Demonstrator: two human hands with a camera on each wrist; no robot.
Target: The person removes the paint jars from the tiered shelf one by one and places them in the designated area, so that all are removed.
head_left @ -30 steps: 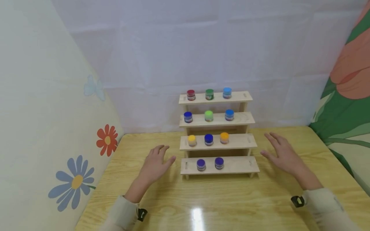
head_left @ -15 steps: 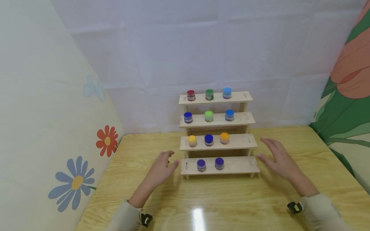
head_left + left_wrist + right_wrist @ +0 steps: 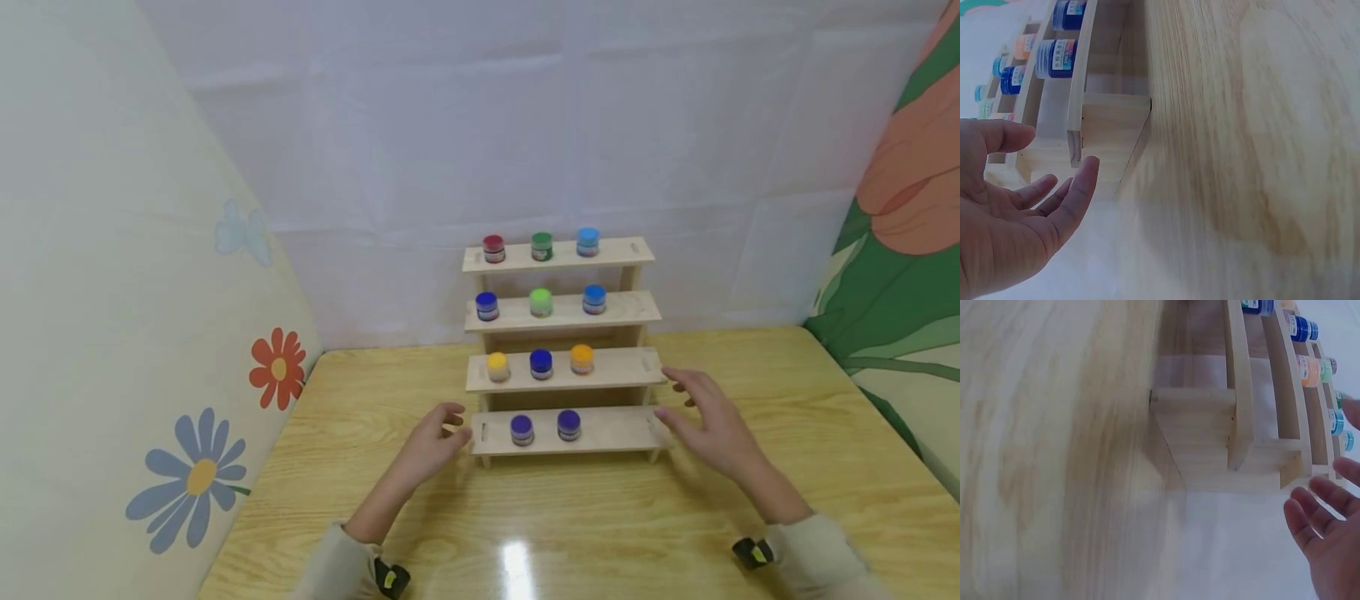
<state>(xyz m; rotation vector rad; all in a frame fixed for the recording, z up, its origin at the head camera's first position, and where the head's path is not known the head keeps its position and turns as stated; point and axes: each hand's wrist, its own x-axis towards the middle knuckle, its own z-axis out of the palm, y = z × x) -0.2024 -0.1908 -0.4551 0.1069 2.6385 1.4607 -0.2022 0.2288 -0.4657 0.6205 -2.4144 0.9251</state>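
Note:
A stepped wooden rack (image 3: 615,432) stands on the table, with small lidded paint jars along its tiers. Two purple jars (image 3: 568,425) sit on the lowest tier. Above them are a yellow jar (image 3: 497,367), a dark blue jar (image 3: 541,364) and an orange jar (image 3: 582,359). My left hand (image 3: 433,446) is beside the rack's left end, its relaxed fingers (image 3: 1075,197) spread around the lowest board's end and holding nothing. At the right end my right hand (image 3: 712,429) reaches in, thumb and fingers (image 3: 1300,525) apart. Whether its fingertips touch the boards I cannot tell.
Higher tiers carry a light green jar (image 3: 541,302), a red jar (image 3: 493,248), a green jar (image 3: 542,246) and several blue ones. A white cloth (image 3: 390,167) hangs behind the wood-grain table (image 3: 585,517). Flower-painted panels (image 3: 97,292) flank both sides.
Both hands have moved inward toward the rack's ends, the left one rightward and the right one leftward, and both slightly nearer the viewer. The rack and jars stay in place.

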